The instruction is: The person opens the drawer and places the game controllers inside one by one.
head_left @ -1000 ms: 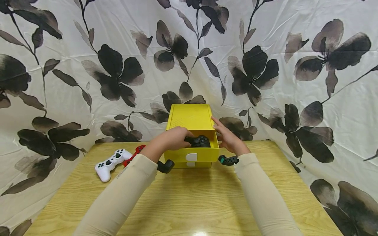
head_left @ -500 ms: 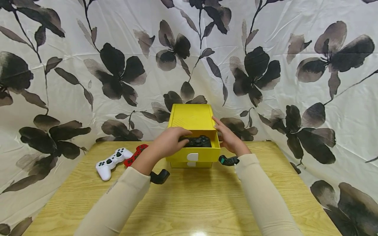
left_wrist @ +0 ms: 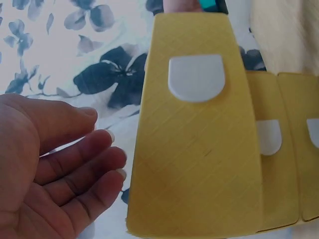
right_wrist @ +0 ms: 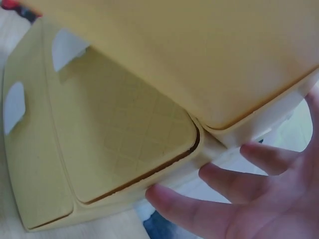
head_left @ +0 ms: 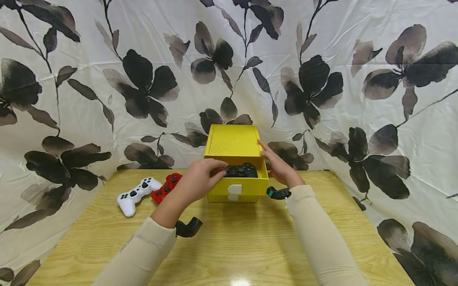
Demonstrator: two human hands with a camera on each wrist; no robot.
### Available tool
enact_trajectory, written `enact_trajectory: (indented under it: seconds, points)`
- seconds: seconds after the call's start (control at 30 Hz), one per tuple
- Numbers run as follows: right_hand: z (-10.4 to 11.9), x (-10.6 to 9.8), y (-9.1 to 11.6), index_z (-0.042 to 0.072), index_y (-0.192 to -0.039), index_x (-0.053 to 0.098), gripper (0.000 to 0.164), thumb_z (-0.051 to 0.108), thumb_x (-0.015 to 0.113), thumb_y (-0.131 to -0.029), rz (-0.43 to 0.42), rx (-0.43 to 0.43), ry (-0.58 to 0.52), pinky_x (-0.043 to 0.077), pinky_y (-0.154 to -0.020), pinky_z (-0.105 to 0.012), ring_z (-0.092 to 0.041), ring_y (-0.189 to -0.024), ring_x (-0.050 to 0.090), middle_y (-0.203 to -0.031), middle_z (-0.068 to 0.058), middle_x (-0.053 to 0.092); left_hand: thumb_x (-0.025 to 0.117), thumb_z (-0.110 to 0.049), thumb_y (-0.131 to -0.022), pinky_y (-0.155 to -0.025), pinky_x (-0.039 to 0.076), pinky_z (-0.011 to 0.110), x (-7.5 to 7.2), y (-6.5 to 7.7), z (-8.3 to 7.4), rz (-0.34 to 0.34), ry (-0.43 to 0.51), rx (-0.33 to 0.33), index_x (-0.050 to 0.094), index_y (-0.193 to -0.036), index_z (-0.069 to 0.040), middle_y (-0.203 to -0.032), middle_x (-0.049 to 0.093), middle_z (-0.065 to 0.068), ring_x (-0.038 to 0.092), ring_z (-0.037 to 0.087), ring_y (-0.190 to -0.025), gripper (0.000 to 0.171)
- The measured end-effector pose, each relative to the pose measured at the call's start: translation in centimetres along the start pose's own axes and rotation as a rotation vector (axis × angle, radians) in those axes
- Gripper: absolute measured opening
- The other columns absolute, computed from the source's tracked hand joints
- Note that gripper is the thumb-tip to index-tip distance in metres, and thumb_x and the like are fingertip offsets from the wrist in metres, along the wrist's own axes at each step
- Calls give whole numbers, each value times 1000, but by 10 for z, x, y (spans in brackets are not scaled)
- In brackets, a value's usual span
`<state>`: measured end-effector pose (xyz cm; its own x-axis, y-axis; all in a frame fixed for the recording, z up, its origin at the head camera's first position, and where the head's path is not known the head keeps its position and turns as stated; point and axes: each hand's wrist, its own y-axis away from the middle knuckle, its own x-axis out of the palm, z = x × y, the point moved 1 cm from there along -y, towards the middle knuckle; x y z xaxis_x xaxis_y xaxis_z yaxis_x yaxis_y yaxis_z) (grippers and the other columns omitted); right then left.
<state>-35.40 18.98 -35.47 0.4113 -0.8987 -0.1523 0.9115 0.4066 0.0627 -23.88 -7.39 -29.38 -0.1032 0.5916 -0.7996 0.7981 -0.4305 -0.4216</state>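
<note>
A yellow drawer unit stands at the back of the table, its top drawer pulled out. Inside that drawer lies a black game controller, partly hidden by the drawer front. My left hand is at the drawer's left edge; in the left wrist view its loosely bent fingers hold nothing and appear apart from the drawer. On the unit's right side rests my right hand, the extended fingertips against the casing in the right wrist view.
To the left on the wooden table lie a white game controller and a red game controller, the red one partly behind my left forearm. Lower drawers with white tabs are closed. A floral cloth hangs behind.
My left hand has drawn back left out of the open drawer, away from the black game controller, which now shows more fully. My right hand stays at the unit's side.
</note>
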Motion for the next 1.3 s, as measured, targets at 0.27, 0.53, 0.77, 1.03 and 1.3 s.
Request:
enact_trajectory:
  seconds: [0.27, 0.53, 0.77, 1.03, 1.3]
  points:
    - [-1, -4, -1, 50, -151, 5, 63, 46, 41, -100, 50, -6, -15, 28, -104, -73, -48, -145, 16, -164, -2, 1, 69, -14, -89, -72, 57, 27, 11, 13, -3, -59, 49, -4, 72, -111, -7, -100, 72, 3, 66, 13, -82, 23]
    - [5, -5, 3, 45, -153, -2, 64, 40, 37, -102, 95, -2, -26, 27, -104, -73, -49, -146, 13, -164, -4, -3, 71, -14, -87, -72, 58, 29, 26, 21, -8, -129, 60, -21, 74, -102, -9, -94, 74, 1, 69, 13, -80, 16]
    - [19, 1, 15, 39, -155, -3, 66, 37, 36, -102, 109, 3, -35, 26, -106, -72, -49, -146, 12, -164, -7, -2, 74, -15, -84, -73, 58, 30, 41, 26, -7, -181, 56, -50, 75, -99, -8, -92, 75, 3, 69, 14, -82, 16]
    - [7, -4, 6, 44, -153, -1, 61, 39, 33, -103, 105, -4, -56, 25, -105, -74, -49, -146, 11, -164, -4, -3, 74, -16, -85, -75, 58, 31, 56, 29, -5, -238, 93, -84, 75, -100, -9, -95, 75, 4, 70, 15, -84, 17]
    - [-1, -6, 1, 50, -152, 4, 56, 44, 32, -104, 92, -5, -56, 26, -105, -73, -47, -147, 12, -164, -1, 0, 74, -8, -83, -71, 58, 27, 69, 32, -5, -356, 144, -66, 75, -98, -6, -95, 74, 6, 70, 15, -82, 15]
